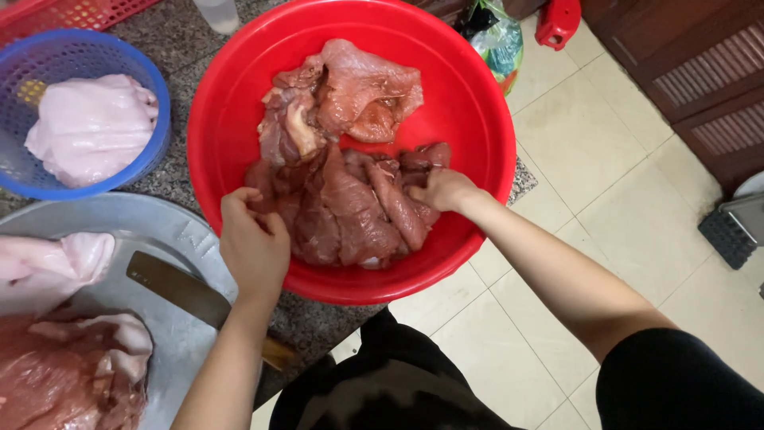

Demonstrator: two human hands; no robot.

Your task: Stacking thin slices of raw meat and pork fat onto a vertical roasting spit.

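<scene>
Head camera looks down on both of your hands working in the wide round red plastic basin (477,95), which sits on the speckled stone desk (171,48) with its near edge hanging out past the desk rim over the pale tiled floor (605,159). Your left hand (253,239) is curled shut on the near-left edge of the pile of dark red raw meat slabs (350,207), and your right hand (446,189) has its fingers closed into the same pile on its far side. Pull hard toward yourself and I judge the basin could tip or slide off that overhang, because the weight lies close under your hands. Wet meat is slick, so a slab may slip from either grip and drop to the floor. Just below your left wrist lies a broad steel cleaver (179,288) on the round metal tray (135,223), blade near your forearm; a careless drop of that arm could catch it. Beyond your left hand, the blue plastic basket of pale pink meat (87,119) stands apart.
</scene>
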